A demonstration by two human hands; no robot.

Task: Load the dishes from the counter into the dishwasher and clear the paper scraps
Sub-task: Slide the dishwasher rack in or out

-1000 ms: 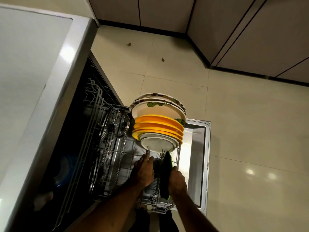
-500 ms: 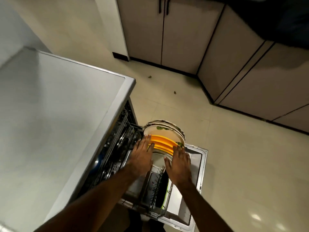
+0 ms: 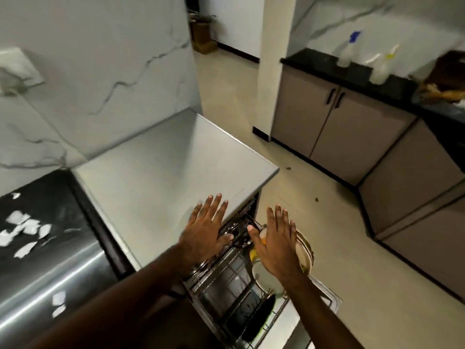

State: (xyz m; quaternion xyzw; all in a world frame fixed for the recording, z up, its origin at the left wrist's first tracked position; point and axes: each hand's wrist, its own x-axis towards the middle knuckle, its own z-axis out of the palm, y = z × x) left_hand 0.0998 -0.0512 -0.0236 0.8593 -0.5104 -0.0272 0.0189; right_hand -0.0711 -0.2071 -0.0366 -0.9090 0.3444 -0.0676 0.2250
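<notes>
orange plates [image 3: 261, 241], white scraps [image 3: 26, 229] on black counter [image 3: 50, 197], grey-veined white wall [image 3: 100, 71].

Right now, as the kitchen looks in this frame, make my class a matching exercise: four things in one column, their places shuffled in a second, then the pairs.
1 paper scraps
2 spray bottle
3 plates
4 left hand

A in the dishwasher rack
B on the far counter
C on the black counter, left
D over the front edge of the steel top

Pairs: 1-C, 2-B, 3-A, 4-D
</notes>
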